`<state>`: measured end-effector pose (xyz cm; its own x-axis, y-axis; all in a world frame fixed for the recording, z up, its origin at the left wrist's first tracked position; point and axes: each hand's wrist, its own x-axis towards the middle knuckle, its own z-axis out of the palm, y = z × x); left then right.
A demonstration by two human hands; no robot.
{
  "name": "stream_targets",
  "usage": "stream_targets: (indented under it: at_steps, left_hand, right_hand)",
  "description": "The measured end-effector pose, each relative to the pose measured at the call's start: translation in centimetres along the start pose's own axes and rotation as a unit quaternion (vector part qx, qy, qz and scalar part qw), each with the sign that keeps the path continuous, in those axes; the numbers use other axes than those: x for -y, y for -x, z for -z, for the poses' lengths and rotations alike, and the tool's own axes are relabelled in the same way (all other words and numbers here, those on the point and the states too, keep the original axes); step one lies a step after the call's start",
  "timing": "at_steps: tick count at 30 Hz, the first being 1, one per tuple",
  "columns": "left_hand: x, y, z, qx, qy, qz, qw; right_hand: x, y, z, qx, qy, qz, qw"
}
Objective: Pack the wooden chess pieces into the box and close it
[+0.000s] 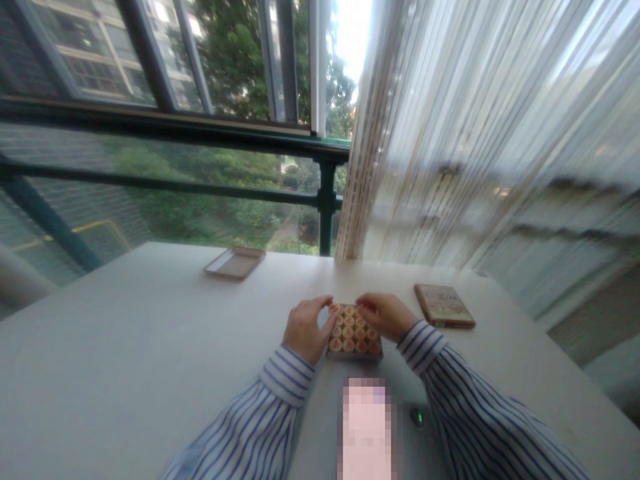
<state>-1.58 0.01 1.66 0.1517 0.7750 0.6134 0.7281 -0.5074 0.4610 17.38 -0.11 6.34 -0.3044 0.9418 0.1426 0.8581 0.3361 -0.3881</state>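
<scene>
the box (355, 356) of round pieces (348, 332) sits on the tabletop (150, 367), seemingly being adjusted. the left hand (306, 330) parts its fingers at one far corner, grip unclear; the right hand (387, 315) bunches its own, any pinch hidden. next calls for a light touch.
</scene>
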Motion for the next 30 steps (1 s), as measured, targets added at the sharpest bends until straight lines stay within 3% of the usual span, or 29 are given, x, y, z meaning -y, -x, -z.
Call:
stream_targets:
  at_steps: [21,30]
  left_hand:
    - [-1.8,-0.8,-2.2,0.036,0.021,0.005,0.999]
    - [-1.6,-0.6,-2.8,0.027,0.027,0.002,0.999]
  right_hand:
    - [-1.9,0.4,-0.4,-0.045,-0.083,0.001,0.996]
    - [-2.6,0.2,-1.1,-0.068,-0.129,0.011,0.989]
